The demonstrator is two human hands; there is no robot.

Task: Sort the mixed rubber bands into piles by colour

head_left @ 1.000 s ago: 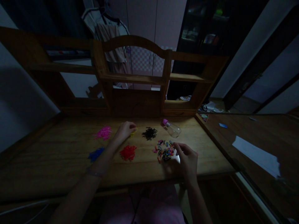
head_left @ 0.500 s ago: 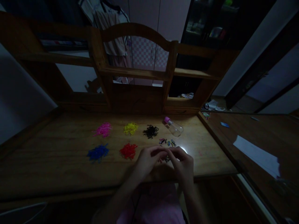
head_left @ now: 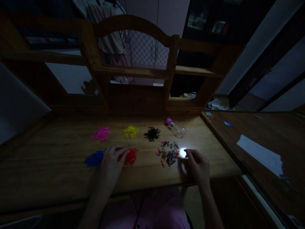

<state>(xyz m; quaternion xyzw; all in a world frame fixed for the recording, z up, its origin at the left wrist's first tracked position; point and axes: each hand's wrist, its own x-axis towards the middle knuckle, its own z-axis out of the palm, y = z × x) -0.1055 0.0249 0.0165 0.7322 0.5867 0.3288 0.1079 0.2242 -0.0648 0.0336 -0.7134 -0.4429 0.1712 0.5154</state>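
On the wooden desk [head_left: 59, 178] lie small sorted heaps of tiny bands: pink [head_left: 101, 133], yellow [head_left: 130, 130], black [head_left: 152, 134], blue [head_left: 93, 158] and red [head_left: 132, 156]. A mixed multicoloured heap [head_left: 168, 153] lies to the right. My left hand [head_left: 112, 162] rests by the red heap, fingertips touching its left edge, fingers curled. My right hand [head_left: 196, 165] sits just right of the mixed heap, fingers pinched toward it; what they hold is too small to make out.
A clear small bottle with a pink cap [head_left: 176, 127] lies on its side behind the mixed heap. A wooden shelf unit [head_left: 133, 73] stands along the desk's back. A side surface at the right carries white paper [head_left: 259, 154]. The room is very dark.
Both hands met over the mixed heap half a second ago; since then my left hand has swung left to the red heap and my right hand has stayed beside the mixed heap.
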